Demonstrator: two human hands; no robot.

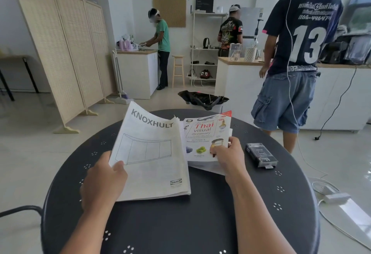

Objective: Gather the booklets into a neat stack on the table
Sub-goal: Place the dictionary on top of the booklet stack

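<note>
A large white KNOXHULT booklet (pixel 152 153) with a line drawing of a cabinet is lifted at its left side above the round black table (pixel 180 219). My left hand (pixel 102 181) grips its lower left edge, thumb on the cover. To its right lies a Thai visual dictionary (pixel 204 133) on top of other white booklets. My right hand (pixel 226 155) holds that pile at its lower right corner, fingers on the cover.
A small dark box with a clear lid (pixel 261 154) lies on the table right of the pile. A person in a number 13 shirt (pixel 295 57) stands close behind the table. A black-lined bin (pixel 202 99) sits beyond the far edge. Cables run along the floor at right.
</note>
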